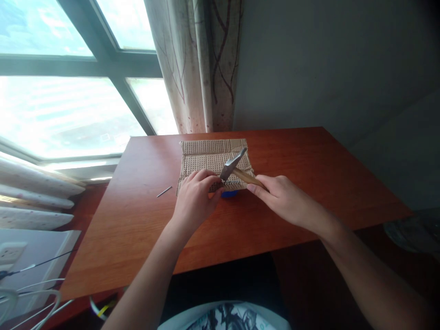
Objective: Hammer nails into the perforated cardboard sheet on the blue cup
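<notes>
My right hand (pixel 278 195) is closed round the wooden handle of a hammer (pixel 234 164). The hammer's metal head slants over the front part of a tan, perforated, creased mat (pixel 206 161) on the table. My left hand (pixel 198 189) rests at the mat's front left, its thumb and fingers curled together just beside the lower end of the hammer head. Something dark and textured shows between them, too small to name. From under the mat's front edge peeks a blue object (pixel 229 194), mostly hidden. Left of my left hand lies a thin metal rod (pixel 164 191).
The reddish-brown wooden table (pixel 144 233) has its back edge near a patterned curtain (pixel 195 68) and a grey wall (pixel 309 68). A window fills the upper left. White cables (pixel 44 293) and a wall socket (pixel 13 253) are at the lower left, beyond the table's edge.
</notes>
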A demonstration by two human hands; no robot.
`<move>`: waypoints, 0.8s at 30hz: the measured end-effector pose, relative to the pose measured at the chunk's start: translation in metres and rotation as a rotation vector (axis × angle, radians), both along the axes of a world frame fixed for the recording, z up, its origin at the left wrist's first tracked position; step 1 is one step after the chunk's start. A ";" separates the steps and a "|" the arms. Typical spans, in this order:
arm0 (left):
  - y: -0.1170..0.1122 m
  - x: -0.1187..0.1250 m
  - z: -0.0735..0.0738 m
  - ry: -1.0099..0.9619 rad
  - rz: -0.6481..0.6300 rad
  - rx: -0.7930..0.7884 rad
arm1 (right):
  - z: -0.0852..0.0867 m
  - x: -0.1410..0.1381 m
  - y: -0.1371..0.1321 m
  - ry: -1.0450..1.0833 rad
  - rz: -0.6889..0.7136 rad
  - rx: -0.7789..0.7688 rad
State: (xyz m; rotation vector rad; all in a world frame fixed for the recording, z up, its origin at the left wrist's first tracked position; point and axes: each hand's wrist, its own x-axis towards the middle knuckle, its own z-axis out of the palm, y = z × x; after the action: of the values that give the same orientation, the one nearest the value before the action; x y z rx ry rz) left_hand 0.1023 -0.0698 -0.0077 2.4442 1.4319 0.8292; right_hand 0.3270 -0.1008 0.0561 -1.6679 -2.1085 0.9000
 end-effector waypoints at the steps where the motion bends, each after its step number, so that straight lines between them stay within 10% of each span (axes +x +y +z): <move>1: 0.000 0.000 0.000 0.001 -0.001 0.001 | -0.001 0.000 0.000 -0.010 -0.004 -0.001; 12: -0.004 -0.006 0.004 -0.058 0.038 0.072 | -0.008 0.012 0.002 0.102 -0.038 0.133; 24: 0.004 -0.113 -0.019 0.248 0.431 -0.116 | -0.034 0.027 0.026 0.996 -0.367 0.439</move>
State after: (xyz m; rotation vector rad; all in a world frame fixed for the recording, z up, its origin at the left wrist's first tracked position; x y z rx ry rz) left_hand -0.0109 -0.0654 -0.0271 2.2445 2.0804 0.5031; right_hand 0.3537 -0.0743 0.0219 -0.9911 -1.1569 0.8140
